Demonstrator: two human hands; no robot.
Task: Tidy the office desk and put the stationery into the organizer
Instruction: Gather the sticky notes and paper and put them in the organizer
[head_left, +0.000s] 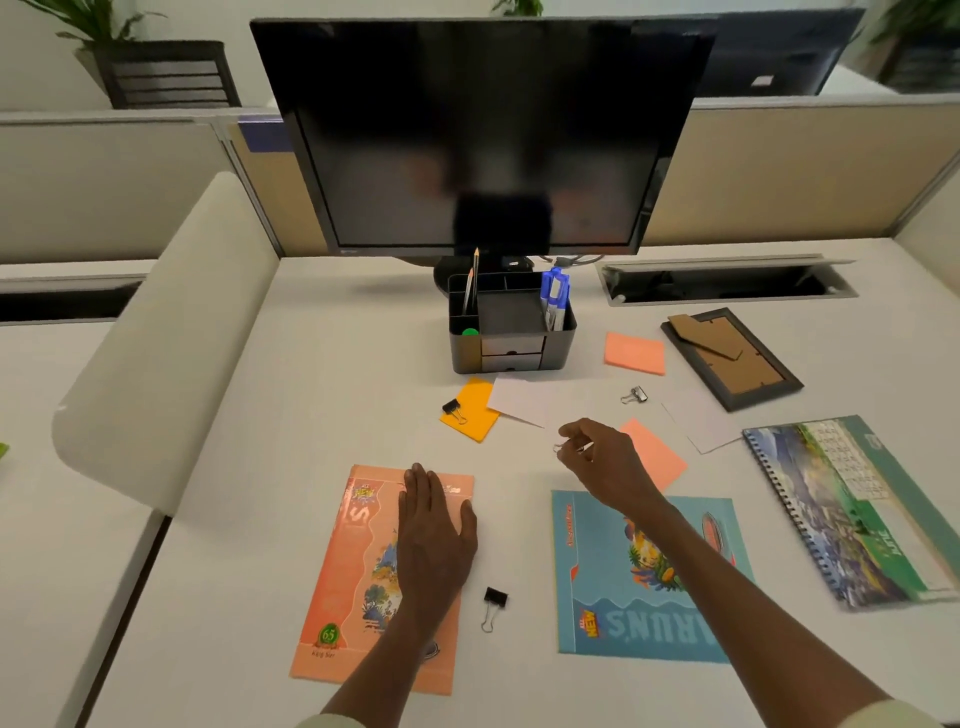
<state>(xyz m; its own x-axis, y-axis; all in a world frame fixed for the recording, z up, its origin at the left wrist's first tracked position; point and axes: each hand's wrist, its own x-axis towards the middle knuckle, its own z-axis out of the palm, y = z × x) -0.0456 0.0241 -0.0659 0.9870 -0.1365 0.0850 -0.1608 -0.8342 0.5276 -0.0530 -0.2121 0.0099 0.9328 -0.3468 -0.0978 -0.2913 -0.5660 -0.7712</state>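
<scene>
organizer on white desk (cubicle) | left hand flat on notebook | right hand pinching clip

We see a white desk carrying monitor, organizer, sticky pads, binder clips, loose paper, two notebooks, spiral calendar, face-down picture frame.

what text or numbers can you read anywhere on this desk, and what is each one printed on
"ARUN'S", upside down, partly hidden by the arm: blue notebook
"NEW", upside down, yellow badge: same blue notebook
"65", in a green badge: orange notebook
"NEW", small badge at its top: orange notebook
Small line under the "65": too blurred to read
Calendar grid and logo on the spiral-bound calendar: too blurred to read
</scene>
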